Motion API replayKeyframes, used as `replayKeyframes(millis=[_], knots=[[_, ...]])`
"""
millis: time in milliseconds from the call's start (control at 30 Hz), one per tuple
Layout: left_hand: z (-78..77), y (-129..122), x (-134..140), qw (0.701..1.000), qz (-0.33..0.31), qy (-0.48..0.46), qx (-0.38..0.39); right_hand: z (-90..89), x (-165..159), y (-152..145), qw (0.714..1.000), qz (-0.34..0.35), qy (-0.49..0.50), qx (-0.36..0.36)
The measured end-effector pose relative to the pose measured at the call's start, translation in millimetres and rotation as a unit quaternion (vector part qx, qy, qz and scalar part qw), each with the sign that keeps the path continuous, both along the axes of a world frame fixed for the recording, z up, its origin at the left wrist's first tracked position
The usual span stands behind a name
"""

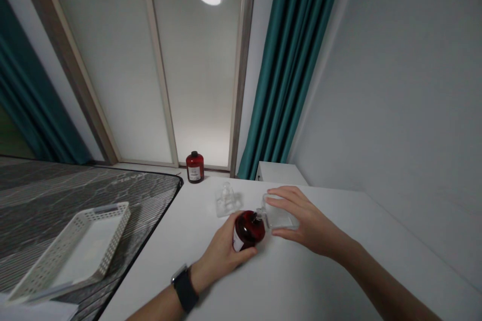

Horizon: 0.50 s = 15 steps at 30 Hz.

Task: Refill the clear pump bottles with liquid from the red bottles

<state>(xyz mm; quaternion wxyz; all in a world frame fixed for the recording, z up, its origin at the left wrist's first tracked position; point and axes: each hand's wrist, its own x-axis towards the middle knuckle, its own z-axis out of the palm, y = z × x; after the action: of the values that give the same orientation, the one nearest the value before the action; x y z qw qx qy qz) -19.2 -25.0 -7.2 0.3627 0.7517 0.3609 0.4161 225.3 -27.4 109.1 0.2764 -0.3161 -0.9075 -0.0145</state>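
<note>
My left hand [230, 246] is wrapped round a dark red bottle [250, 228] with a white label, tilted to the right above the white table. In my right hand [299, 215] is a clear square bottle [278, 213], lying sideways with its threaded neck pointing left. The two necks meet or nearly meet; whether they touch I cannot tell. Just behind the red bottle, a clear plastic piece [226, 201] with a raised knob lies on the table. Farther back stands a second red bottle [195, 168], upright with a black cap.
The white table [320, 281] runs under both hands. On the grey striped surface to the left sits a white perforated basket [41, 271], with white paper [41, 311] in front of it. A white cabinet [282, 173], teal curtain [289, 70] and frosted sliding door [196, 85] stand behind.
</note>
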Motion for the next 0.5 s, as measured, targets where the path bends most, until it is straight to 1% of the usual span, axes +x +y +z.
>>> replayKeyframes(millis=[500], knots=[[2.9,0.8,0.6,1.0,-0.009,-0.005,-0.004,-0.2,0.9,0.9,1.0,-0.001,-0.011,0.0]])
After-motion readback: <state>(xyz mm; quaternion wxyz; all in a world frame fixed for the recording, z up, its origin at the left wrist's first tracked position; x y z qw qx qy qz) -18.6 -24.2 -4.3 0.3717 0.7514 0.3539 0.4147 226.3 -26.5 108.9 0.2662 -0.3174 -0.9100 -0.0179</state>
